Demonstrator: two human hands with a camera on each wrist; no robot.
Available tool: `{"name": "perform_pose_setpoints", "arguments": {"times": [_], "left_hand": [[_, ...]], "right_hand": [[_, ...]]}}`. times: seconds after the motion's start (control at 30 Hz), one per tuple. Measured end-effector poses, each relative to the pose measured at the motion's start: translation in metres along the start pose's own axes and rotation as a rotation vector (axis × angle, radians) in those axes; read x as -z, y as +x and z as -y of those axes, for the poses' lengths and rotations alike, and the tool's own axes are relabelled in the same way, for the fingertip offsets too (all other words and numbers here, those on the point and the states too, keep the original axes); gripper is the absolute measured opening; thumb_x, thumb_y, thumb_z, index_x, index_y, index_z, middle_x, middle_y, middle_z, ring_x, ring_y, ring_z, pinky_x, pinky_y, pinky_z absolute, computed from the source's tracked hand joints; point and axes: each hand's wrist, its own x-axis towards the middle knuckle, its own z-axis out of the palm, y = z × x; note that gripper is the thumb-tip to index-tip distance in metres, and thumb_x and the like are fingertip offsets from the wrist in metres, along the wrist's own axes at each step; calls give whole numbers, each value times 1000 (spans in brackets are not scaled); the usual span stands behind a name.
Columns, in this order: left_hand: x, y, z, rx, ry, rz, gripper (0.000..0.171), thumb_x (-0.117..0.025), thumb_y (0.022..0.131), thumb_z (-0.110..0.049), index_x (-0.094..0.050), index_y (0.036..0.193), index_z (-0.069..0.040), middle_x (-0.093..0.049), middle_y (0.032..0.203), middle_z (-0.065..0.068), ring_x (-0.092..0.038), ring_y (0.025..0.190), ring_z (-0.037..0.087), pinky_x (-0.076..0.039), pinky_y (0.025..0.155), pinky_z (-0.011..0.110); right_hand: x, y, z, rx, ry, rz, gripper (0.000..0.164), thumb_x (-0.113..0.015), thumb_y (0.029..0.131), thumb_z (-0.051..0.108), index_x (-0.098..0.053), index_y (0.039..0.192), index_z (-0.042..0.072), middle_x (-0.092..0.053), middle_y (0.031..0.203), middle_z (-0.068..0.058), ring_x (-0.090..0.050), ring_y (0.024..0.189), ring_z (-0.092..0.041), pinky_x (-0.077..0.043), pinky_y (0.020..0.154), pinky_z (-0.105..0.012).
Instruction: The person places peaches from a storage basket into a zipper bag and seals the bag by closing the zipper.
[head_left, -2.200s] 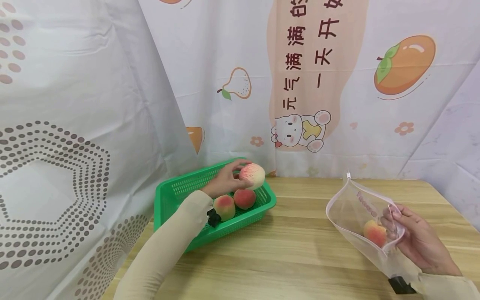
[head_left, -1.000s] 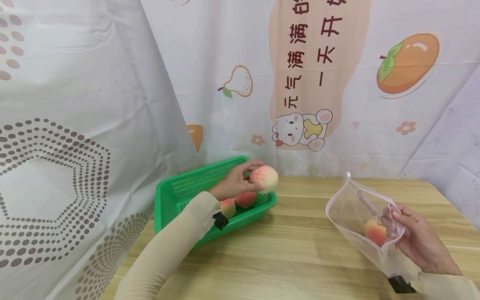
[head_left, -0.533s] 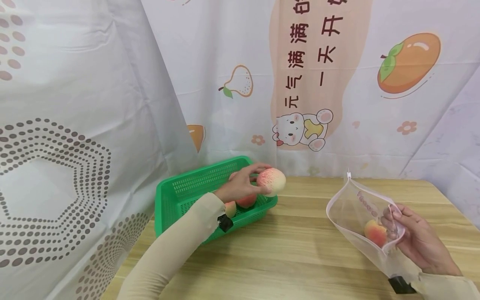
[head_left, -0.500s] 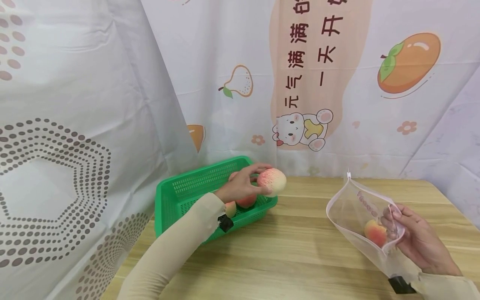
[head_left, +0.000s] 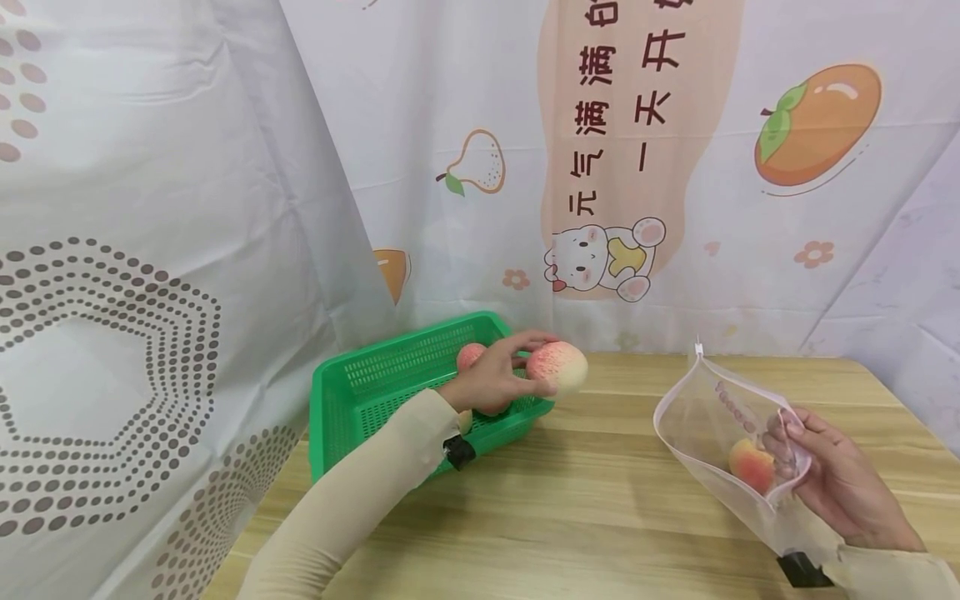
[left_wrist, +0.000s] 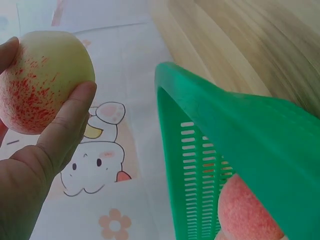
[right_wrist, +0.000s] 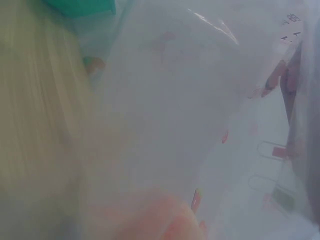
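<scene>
My left hand [head_left: 491, 375] grips a pale yellow peach [head_left: 558, 369] with red speckles, held at the right end of the green basket [head_left: 360, 354]. In the left wrist view the thumb and fingers lie round this peach [left_wrist: 47, 80], apart from the basket's rim [left_wrist: 210, 100]. Other peaches sit in the basket, one reddish [head_left: 471, 356], partly hidden behind the left hand. On the right, my right hand [head_left: 840, 475] pinches the edge of a translucent zipper bag [head_left: 697, 425], its mouth spread. Inside the bag lies an orange-red peach [head_left: 752, 467]. The bag's film hazes most of the right wrist view.
The wooden table [head_left: 592, 500] runs between the basket and the bag. A printed curtain [head_left: 450, 83] hangs behind its far edge, and a dotted white cloth [head_left: 150, 208] hangs along the left side. The zipper's white slider [head_left: 698, 350] is at the bag's far corner.
My left hand has lifted the peach from over the basket and carried it rightward past the basket's end, uncovering a peach behind. The right hand and bag have stayed nearly still.
</scene>
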Motion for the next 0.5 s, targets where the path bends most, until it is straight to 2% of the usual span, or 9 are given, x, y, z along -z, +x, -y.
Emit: {"name": "perform_pose_setpoints", "arguments": {"times": [0.27, 0.5], "left_hand": [[-8, 1, -4, -9, -29, 15, 61, -78, 86, -6, -53, 141, -7, -52, 137, 10, -53, 119, 25, -49, 99, 37], [-16, 4, -7, -25, -12, 27, 62, -78, 86, -6, -52, 142, -8, -51, 140, 6, -52, 120, 19, -47, 101, 34]], "right_hand": [[0, 1, 0, 3, -3, 1, 56, 4, 104, 0, -49, 119, -8, -60, 113, -15, -57, 94, -22, -55, 83, -32], [-1, 1, -2, 10, -5, 1, 54, 2, 104, -1, -49, 119, -8, -59, 112, -14, -53, 90, -21, -54, 81, -31]]}}
